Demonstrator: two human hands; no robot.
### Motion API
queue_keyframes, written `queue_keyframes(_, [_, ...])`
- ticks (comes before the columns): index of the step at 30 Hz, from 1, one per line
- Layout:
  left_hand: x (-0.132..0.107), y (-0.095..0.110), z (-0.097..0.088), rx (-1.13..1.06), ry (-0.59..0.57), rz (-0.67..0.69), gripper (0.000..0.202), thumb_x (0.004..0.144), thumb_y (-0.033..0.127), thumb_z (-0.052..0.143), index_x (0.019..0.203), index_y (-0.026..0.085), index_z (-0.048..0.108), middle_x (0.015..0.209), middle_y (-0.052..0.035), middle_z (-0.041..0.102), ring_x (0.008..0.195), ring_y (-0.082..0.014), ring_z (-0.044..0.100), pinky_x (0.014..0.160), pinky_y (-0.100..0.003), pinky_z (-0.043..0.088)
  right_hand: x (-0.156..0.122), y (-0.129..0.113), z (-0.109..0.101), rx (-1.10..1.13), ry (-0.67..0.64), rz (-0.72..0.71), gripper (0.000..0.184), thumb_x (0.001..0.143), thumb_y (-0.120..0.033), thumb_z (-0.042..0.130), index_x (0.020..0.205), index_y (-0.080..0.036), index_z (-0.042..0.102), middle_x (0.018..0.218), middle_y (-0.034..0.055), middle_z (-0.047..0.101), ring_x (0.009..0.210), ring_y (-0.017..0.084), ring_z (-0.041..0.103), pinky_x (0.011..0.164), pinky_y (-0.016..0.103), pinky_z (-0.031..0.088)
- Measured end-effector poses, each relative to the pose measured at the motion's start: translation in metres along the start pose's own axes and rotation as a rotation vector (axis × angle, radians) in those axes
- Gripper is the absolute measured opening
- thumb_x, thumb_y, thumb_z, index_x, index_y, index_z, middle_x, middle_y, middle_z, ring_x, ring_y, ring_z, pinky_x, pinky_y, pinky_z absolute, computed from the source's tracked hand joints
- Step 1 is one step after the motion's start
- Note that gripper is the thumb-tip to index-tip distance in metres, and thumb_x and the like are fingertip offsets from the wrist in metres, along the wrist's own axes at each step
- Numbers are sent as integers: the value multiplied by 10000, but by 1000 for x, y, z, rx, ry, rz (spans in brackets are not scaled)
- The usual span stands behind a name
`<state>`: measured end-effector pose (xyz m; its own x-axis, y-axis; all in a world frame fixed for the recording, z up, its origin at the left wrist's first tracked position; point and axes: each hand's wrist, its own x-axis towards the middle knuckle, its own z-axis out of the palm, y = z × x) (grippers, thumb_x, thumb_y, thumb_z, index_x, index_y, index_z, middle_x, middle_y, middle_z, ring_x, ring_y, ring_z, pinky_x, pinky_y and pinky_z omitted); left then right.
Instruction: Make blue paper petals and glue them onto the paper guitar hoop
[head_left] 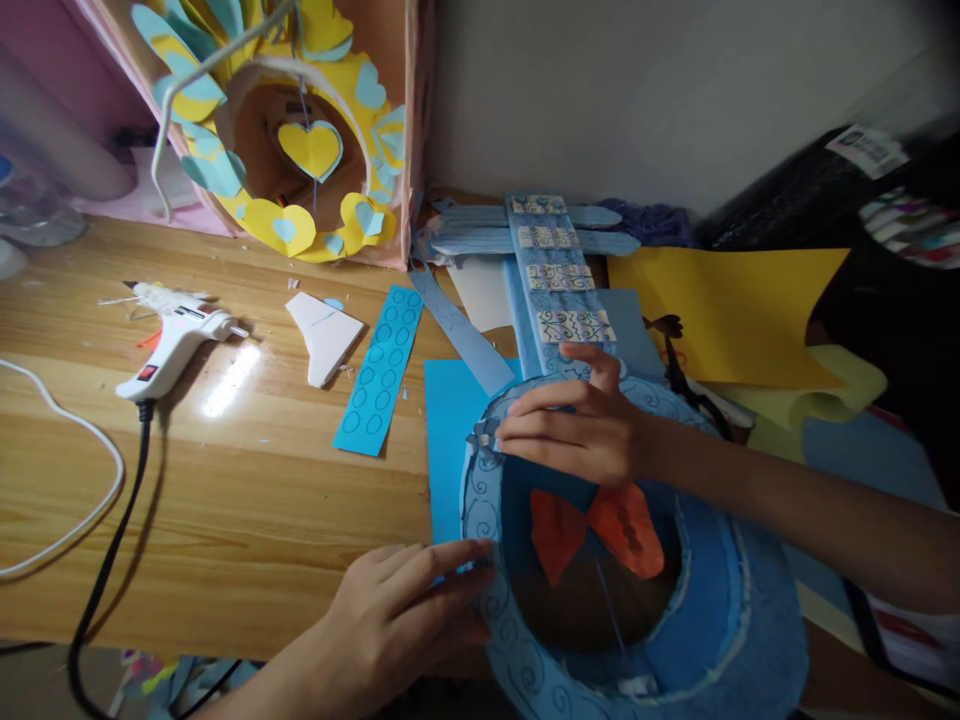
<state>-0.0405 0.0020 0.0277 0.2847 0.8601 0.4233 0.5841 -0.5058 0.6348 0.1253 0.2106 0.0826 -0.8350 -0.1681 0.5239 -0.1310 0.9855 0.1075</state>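
A blue paper guitar (765, 620) with a round opening and swirl drawings along its rim lies tilted at the lower right. Its neck (570, 280) carries patterned white pieces. An orange paper bow (626, 530) hangs on a string inside the opening. My left hand (397, 610) grips the left side of the rim, its thumb partly hidden. Higher up, my right hand (577, 425) has two fingers bent onto the rim by a small crumpled grey bit (484, 440). Its little finger is raised and its thumb is hidden.
A white glue gun (176, 335) lies left, its black cord trailing down. Nearer are a circle-marked blue strip (379, 370) and a white paper scrap (326, 338). A box with a yellow heart wreath (285, 235) stands behind. Scissors (679, 375) and yellow paper (720, 310) lie right.
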Motion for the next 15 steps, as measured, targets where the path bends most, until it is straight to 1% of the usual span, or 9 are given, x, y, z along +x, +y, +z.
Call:
queue_keyframes(2, [1, 0, 0, 0, 6, 2, 258, 890, 250, 551, 1119, 140, 598, 1107, -107, 680, 762, -145, 681, 610, -245, 532, 4, 2, -2, -4, 9, -24, 221, 931, -166, 466, 829, -255, 641, 833, -151, 725, 850, 75, 620, 1170, 394, 145])
queue_keyframes(4, [3, 0, -1, 9, 15, 2, 243, 901, 261, 532, 1096, 139, 610, 1087, -107, 689, 738, -137, 680, 599, -234, 529, 7, 3, -3, -14, 9, -45, 196, 920, -158, 488, 844, -256, 640, 836, -158, 722, 840, 66, 622, 1178, 389, 98])
queue_keyframes(7, [4, 2, -2, 21, 26, 5, 235, 913, 267, 509, 1078, 140, 618, 1067, -104, 697, 721, -127, 680, 593, -219, 526, 9, 4, -3, -31, 3, -79, 215, 919, -139, 483, 846, -263, 642, 832, -163, 719, 839, 52, 626, 1182, 373, 16])
queue_keyframes(11, [2, 3, -1, 24, 22, 1, 238, 904, 262, 528, 1095, 146, 608, 1080, -102, 692, 748, -129, 681, 620, -215, 532, 10, 4, -4, -38, 11, -116, 245, 918, -123, 473, 823, -256, 656, 809, -156, 725, 815, 49, 634, 1178, 342, -56])
queue_keyframes(13, [1, 3, -1, 19, 13, -5, 246, 899, 257, 536, 1109, 145, 601, 1089, -101, 687, 749, -132, 680, 622, -220, 534, 9, 4, -5, -43, -7, -134, 273, 921, -123, 465, 804, -279, 655, 818, -165, 724, 811, 47, 634, 1179, 347, -67])
queue_keyframes(15, [1, 2, -1, 13, 11, -2, 246, 899, 255, 536, 1108, 145, 602, 1092, -100, 685, 737, -132, 678, 609, -224, 533, 8, 4, -5, -39, -12, -148, 271, 919, -124, 470, 804, -284, 657, 827, -161, 722, 828, 46, 627, 1189, 351, -31])
